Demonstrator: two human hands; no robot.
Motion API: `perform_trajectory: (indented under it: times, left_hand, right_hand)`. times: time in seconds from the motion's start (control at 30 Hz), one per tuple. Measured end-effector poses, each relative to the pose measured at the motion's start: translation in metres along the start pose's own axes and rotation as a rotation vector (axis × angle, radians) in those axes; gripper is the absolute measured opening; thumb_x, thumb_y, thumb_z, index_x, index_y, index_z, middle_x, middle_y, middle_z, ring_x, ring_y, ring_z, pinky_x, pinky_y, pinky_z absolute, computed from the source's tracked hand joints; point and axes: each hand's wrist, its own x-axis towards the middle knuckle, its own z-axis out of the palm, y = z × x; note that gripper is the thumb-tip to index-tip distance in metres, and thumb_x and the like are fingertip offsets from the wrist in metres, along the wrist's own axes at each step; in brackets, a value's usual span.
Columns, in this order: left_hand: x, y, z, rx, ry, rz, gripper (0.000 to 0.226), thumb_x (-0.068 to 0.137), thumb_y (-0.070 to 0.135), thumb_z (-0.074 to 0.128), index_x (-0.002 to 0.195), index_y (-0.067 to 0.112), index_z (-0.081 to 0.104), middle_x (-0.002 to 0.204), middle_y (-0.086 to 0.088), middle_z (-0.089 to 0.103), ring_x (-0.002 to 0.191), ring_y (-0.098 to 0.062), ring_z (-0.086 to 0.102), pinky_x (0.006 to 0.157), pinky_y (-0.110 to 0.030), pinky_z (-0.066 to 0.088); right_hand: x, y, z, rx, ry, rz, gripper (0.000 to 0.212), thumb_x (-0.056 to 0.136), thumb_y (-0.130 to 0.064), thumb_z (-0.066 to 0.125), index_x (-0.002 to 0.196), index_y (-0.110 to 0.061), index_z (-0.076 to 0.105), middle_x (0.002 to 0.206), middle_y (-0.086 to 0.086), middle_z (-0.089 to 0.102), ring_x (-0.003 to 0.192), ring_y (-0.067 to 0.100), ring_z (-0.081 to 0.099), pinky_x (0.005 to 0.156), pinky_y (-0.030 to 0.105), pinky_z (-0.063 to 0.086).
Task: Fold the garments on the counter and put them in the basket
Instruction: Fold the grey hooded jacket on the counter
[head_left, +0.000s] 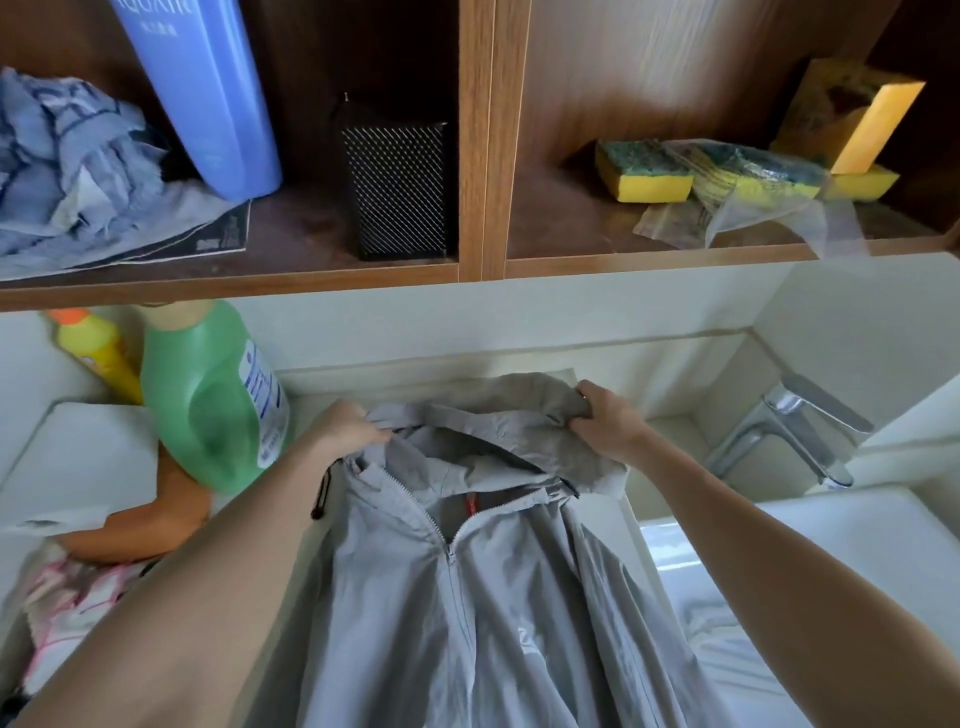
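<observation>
Evidently the person is spreading a light grey zip-front hooded jacket (467, 571) front-up on the pale counter (613, 499), probably to flatten it for folding. Left hand (345, 428) is pinching the hood's left edge; right hand (605, 421) is gripping bunched hood fabric opposite, holding it taut. No basket is showing.

1. One view only: head-worn, wide-angle, facing forward and down.
2. Close in: left hand (345, 431) and right hand (605, 422) sit mid-frame on the grey hooded jacket (467, 597).
3. Top edge reaches the wooden shelf (475, 156); chrome faucet (795, 431) at right.
4. Lower right is washed out, possibly a basin (779, 571).
</observation>
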Motion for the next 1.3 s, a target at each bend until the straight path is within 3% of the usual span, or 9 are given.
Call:
perform_trajectory:
  times: [0.17, 0.33, 0.47, 0.6, 0.77, 0.83, 1.0, 1.17, 1.3]
  left_hand:
    - [-0.038, 0.007, -0.050, -0.030, 0.059, 0.008, 0.026, 0.075, 0.012, 0.082, 0.065, 0.003, 0.059, 0.062, -0.004, 0.051, 0.061, -0.017, 0.046, 0.055, -0.028, 0.026]
    - [-0.105, 0.018, -0.085, -0.546, 0.156, 0.097, 0.016, 0.085, -0.010, 0.067, 0.097, 0.001, 0.068, 0.086, -0.014, 0.071, 0.070, -0.017, 0.067, 0.056, -0.016, 0.056]
    - [-0.151, -0.032, -0.080, -0.556, 0.103, 0.178, 0.019, 0.072, 0.000, 0.081, 0.085, 0.012, 0.073, 0.089, -0.007, 0.075, 0.093, -0.029, 0.070, 0.087, -0.036, 0.056]
    - [-0.187, -0.117, -0.058, 0.048, -0.196, -0.080, 0.036, 0.056, 0.003, 0.076, 0.091, 0.012, 0.078, 0.098, -0.008, 0.075, 0.079, -0.017, 0.067, 0.063, -0.028, 0.057]
    - [-0.212, -0.140, -0.017, -0.295, -0.029, -0.152, 0.013, 0.094, 0.017, 0.067, 0.105, 0.020, 0.071, 0.110, -0.005, 0.074, 0.091, -0.022, 0.071, 0.070, -0.030, 0.052]
    - [-0.208, -0.134, -0.004, -0.381, 0.056, -0.167, 0.039, 0.090, 0.036, 0.071, 0.123, 0.019, 0.059, 0.120, -0.004, 0.066, 0.097, -0.027, 0.070, 0.074, -0.038, 0.054]
    - [-0.200, -0.119, 0.038, -0.093, 0.020, -0.190, 0.111, 0.055, 0.060, 0.087, 0.144, 0.017, 0.037, 0.135, -0.007, 0.051, 0.122, -0.028, 0.054, 0.096, -0.038, 0.049]
    - [-0.168, -0.112, 0.051, 0.035, 0.026, -0.116, 0.042, 0.084, 0.034, 0.070, 0.120, 0.014, 0.063, 0.113, -0.011, 0.071, 0.100, -0.028, 0.066, 0.080, -0.032, 0.052]
    - [-0.136, -0.069, 0.012, 0.083, 0.234, 0.078, 0.035, 0.100, 0.027, 0.057, 0.129, 0.008, 0.056, 0.127, -0.015, 0.064, 0.115, -0.034, 0.060, 0.091, -0.036, 0.045]
  right_hand:
    - [0.001, -0.018, -0.012, -0.238, 0.090, -0.012, 0.013, 0.082, -0.018, 0.056, 0.095, -0.021, 0.055, 0.083, 0.007, 0.058, 0.084, 0.033, 0.059, 0.063, 0.032, 0.040]
    - [-0.035, -0.070, -0.044, 0.378, 0.218, -0.126, 0.016, 0.085, 0.000, 0.056, 0.084, -0.015, 0.051, 0.066, 0.009, 0.058, 0.055, 0.026, 0.049, 0.049, 0.028, 0.041]
    - [-0.091, -0.065, -0.059, 0.630, -0.327, -0.263, 0.026, 0.082, 0.014, 0.057, 0.083, -0.012, 0.060, 0.069, 0.005, 0.058, 0.062, 0.017, 0.051, 0.060, 0.032, 0.040]
    - [-0.133, -0.025, -0.053, 0.286, -0.988, -0.093, 0.031, 0.090, -0.021, 0.068, 0.117, -0.006, 0.067, 0.114, 0.003, 0.072, 0.081, 0.018, 0.061, 0.078, 0.032, 0.051]
    - [-0.129, 0.004, 0.002, 0.407, -0.341, 0.050, 0.010, 0.095, -0.016, 0.065, 0.095, -0.008, 0.071, 0.092, 0.017, 0.074, 0.063, 0.022, 0.063, 0.066, 0.033, 0.052]
    - [-0.124, 0.010, 0.025, 0.319, -0.110, 0.071, 0.022, 0.091, -0.025, 0.071, 0.107, -0.011, 0.066, 0.101, 0.018, 0.067, 0.066, 0.023, 0.063, 0.068, 0.033, 0.052]
    - [-0.126, 0.015, 0.065, 0.069, -0.253, 0.206, 0.095, 0.060, -0.058, 0.084, 0.133, -0.009, 0.048, 0.119, 0.009, 0.063, 0.106, 0.026, 0.063, 0.089, 0.036, 0.052]
    - [-0.128, 0.005, 0.082, -0.017, -0.251, 0.172, 0.044, 0.075, -0.042, 0.081, 0.100, -0.011, 0.062, 0.100, 0.011, 0.068, 0.092, 0.027, 0.063, 0.078, 0.032, 0.050]
    - [-0.092, -0.008, 0.056, 0.000, -0.033, 0.164, 0.039, 0.085, -0.038, 0.074, 0.111, -0.011, 0.062, 0.112, 0.014, 0.067, 0.104, 0.033, 0.062, 0.076, 0.031, 0.043]
